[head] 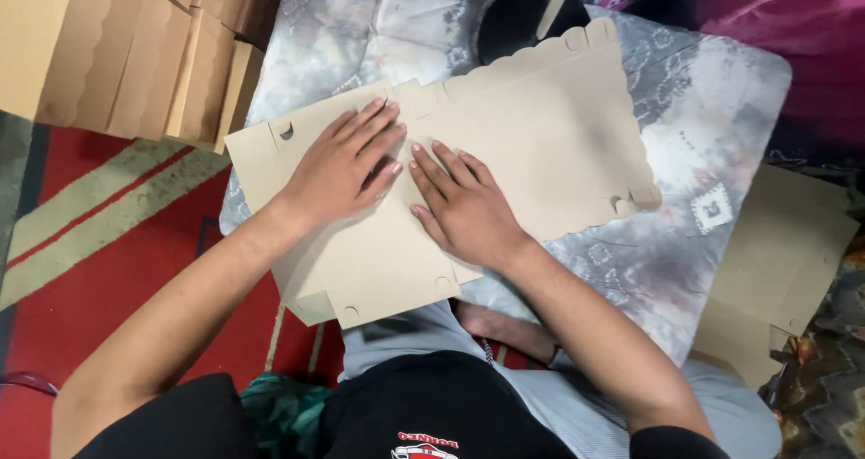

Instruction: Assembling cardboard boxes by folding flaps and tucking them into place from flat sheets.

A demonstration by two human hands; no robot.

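Both the left hand [338, 166] and the right hand [461, 209] lay flat, fingers spread, pressing the die-cut cardboard sheet [541, 144] (scalloped edges) on the cushion [721, 108]. This looked like creasing; folding a flap up would likely follow.

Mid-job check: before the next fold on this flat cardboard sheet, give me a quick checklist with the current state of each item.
1. Left hand flat on the cardboard sheet: ok.
2. Right hand flat on it beside the left: ok.
3. Sheet fully supported by the grey patterned cushion: not ok, its near-left corner overhangs the red rug.
4. Scalloped far edge free of obstruction: cannot tell, a dark round object sits against it.
5. Stack of cardboard clear of the sheet: ok.
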